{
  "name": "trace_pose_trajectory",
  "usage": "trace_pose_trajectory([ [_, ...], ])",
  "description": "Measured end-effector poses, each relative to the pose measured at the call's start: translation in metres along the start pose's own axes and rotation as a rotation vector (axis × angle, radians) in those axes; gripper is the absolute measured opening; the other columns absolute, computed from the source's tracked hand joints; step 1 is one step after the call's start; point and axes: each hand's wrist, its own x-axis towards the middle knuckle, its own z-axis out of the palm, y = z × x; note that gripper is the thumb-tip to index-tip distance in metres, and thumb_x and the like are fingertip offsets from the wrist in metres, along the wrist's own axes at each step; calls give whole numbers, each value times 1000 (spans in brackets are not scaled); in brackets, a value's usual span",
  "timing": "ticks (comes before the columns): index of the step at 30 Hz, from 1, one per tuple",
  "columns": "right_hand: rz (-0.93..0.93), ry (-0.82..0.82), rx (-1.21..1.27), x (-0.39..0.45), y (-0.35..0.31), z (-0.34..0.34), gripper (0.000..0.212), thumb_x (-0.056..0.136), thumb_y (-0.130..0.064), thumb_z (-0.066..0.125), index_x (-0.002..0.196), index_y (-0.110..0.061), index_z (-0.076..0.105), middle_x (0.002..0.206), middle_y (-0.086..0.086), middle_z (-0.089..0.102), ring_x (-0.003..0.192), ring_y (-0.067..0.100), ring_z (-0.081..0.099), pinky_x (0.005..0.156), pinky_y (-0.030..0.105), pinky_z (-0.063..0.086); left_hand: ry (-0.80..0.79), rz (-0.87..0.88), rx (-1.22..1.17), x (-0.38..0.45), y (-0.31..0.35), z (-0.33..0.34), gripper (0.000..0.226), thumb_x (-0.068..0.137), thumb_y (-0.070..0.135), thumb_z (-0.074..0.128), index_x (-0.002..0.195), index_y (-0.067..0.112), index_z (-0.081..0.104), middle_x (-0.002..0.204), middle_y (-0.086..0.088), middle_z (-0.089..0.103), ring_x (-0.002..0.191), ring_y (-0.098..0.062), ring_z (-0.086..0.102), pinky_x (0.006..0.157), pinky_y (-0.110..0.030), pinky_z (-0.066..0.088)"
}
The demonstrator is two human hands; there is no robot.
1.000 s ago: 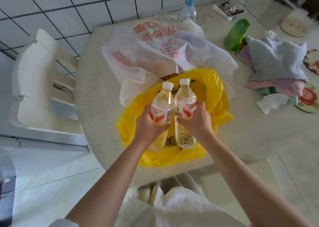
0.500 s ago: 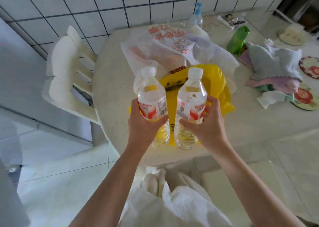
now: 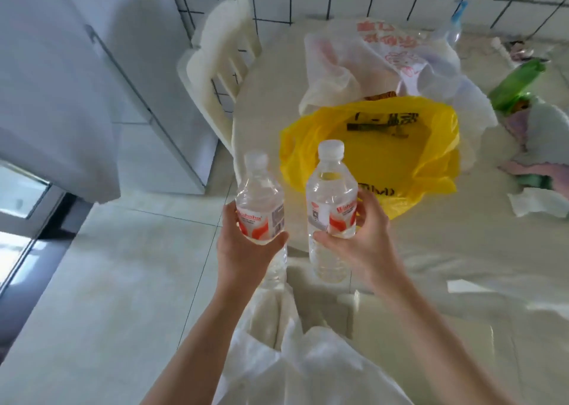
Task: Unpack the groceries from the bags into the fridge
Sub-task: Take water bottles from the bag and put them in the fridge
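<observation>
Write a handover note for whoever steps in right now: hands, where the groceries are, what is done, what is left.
Left hand: grip closed around the left water bottle, upright, off the table.
Right hand: grip closed around the right water bottle, upright, near the table edge.
Yellow bag lies open on the round table; the white bag behind it holds items I cannot identify.
Fridge stands to the left, door closed.
Done: two bottles are out of the bags.
Left: open the fridge, put both bottles inside, then empty the remaining bags.
</observation>
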Motion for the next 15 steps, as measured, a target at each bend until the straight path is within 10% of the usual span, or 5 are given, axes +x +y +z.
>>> trace_pose_trajectory([
  [7,-113,-237,-93,-49,-19,41,80,56,-25,91,121,-15,46,110,0,64,96,14,64,74,15,50,206,-165,-17,-69,-39,-58,72,58,17,91,111,31,44,90,23,58,77,20,56,65,-7,45],
  [15,-229,-508,-135,-94,-59,122,86,57,-28,91,126,-20,40,115,-4,61,98,13,63,81,17,53,431,-296,-55,-112,-83,-138,77,59,16,90,119,26,43,95,18,55,82,6,57,61,0,44],
])
